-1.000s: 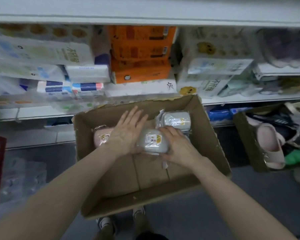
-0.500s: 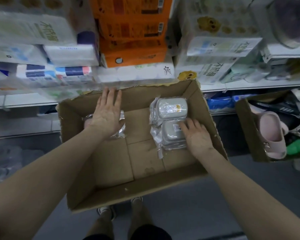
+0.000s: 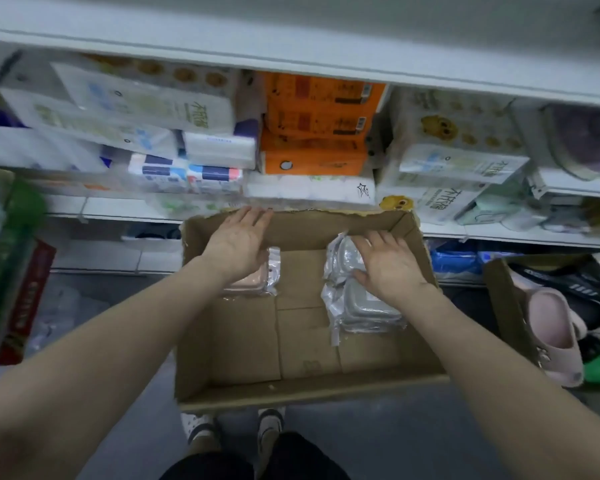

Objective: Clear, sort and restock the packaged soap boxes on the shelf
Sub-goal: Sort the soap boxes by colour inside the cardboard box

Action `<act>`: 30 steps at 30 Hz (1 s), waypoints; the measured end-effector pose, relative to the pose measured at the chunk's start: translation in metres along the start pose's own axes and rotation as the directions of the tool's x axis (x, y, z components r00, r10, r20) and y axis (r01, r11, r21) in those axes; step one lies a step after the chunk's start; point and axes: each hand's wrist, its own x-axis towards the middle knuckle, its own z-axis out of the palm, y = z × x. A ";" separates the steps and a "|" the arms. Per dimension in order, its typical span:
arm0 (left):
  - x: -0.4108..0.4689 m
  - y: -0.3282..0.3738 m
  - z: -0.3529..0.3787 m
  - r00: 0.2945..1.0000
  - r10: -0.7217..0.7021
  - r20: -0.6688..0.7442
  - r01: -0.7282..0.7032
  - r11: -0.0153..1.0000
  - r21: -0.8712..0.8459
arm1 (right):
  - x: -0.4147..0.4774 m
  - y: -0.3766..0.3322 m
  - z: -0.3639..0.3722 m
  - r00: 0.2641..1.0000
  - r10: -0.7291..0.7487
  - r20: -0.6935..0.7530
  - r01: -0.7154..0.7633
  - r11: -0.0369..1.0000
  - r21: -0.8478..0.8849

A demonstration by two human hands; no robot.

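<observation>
In the corrugated cardboard box (image 3: 291, 393), the left hand (image 3: 238, 242) lay flat over a rounded, film-wrapped pink soap box (image 3: 253, 280) at 10 o'clock. The right hand (image 3: 388, 265), fingers straight and spread, covered two grey soap boxes (image 3: 368, 306) at 2 o'clock.

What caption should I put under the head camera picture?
Left hand over a pink soap box, right hand over grey soap boxes, inside a cardboard box.

Inside the brown cardboard box (image 3: 305, 389) lie a pink soap box (image 3: 246, 285) and grey soap boxes (image 3: 368, 308); orange packs (image 3: 319, 133) sit above it.
</observation>
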 end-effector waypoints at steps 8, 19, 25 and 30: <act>-0.074 -0.058 -0.041 0.976 -0.056 -0.212 0.069 0.996 0.054 | 0.059 -0.079 -0.074 0.940 -0.270 -0.209 0.260 0.963 -0.075; -0.232 -0.199 -0.038 0.869 -0.393 -0.300 0.394 0.917 -0.059 | 0.132 -0.289 -0.129 0.713 -0.619 -0.329 0.632 0.770 -0.080; -0.312 -0.301 -0.005 0.809 -0.528 -0.259 0.513 0.849 -0.129 | 0.163 -0.424 -0.137 0.646 -0.696 -0.314 0.717 0.695 -0.064; -0.368 -0.388 0.016 0.784 -0.600 -0.159 0.573 0.798 -0.190 | 0.183 -0.532 -0.131 0.649 -0.712 -0.269 0.739 0.673 0.002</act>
